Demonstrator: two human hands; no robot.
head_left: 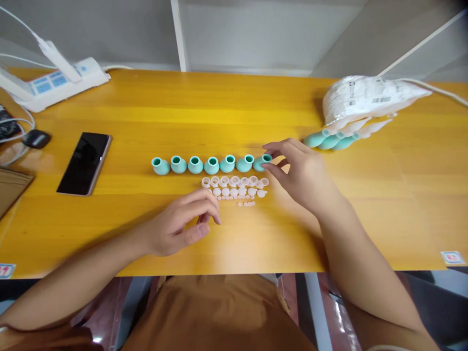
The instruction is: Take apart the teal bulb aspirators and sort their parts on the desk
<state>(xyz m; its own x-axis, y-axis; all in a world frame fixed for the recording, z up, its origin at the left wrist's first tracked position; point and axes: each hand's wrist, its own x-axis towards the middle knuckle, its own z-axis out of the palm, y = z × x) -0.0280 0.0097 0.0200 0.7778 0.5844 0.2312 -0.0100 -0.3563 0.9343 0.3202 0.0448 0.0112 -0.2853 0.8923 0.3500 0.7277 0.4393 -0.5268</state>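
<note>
A row of several teal cup-shaped pieces (212,165) lies across the middle of the yellow wooden table (219,107). My right hand (298,173) pinches the rightmost teal piece (263,161) at the row's right end. Below the row lie several small pale pink rings and caps (236,187) in tidy lines. My left hand (183,222) rests on the table just left of the pink pieces, fingers curled loosely, with nothing visible in them.
A white plastic bag (365,100) at the back right spills more teal pieces (329,140). A black phone (85,162) lies at the left, with a white device (58,83), cables and a black mouse (35,139) at the far left.
</note>
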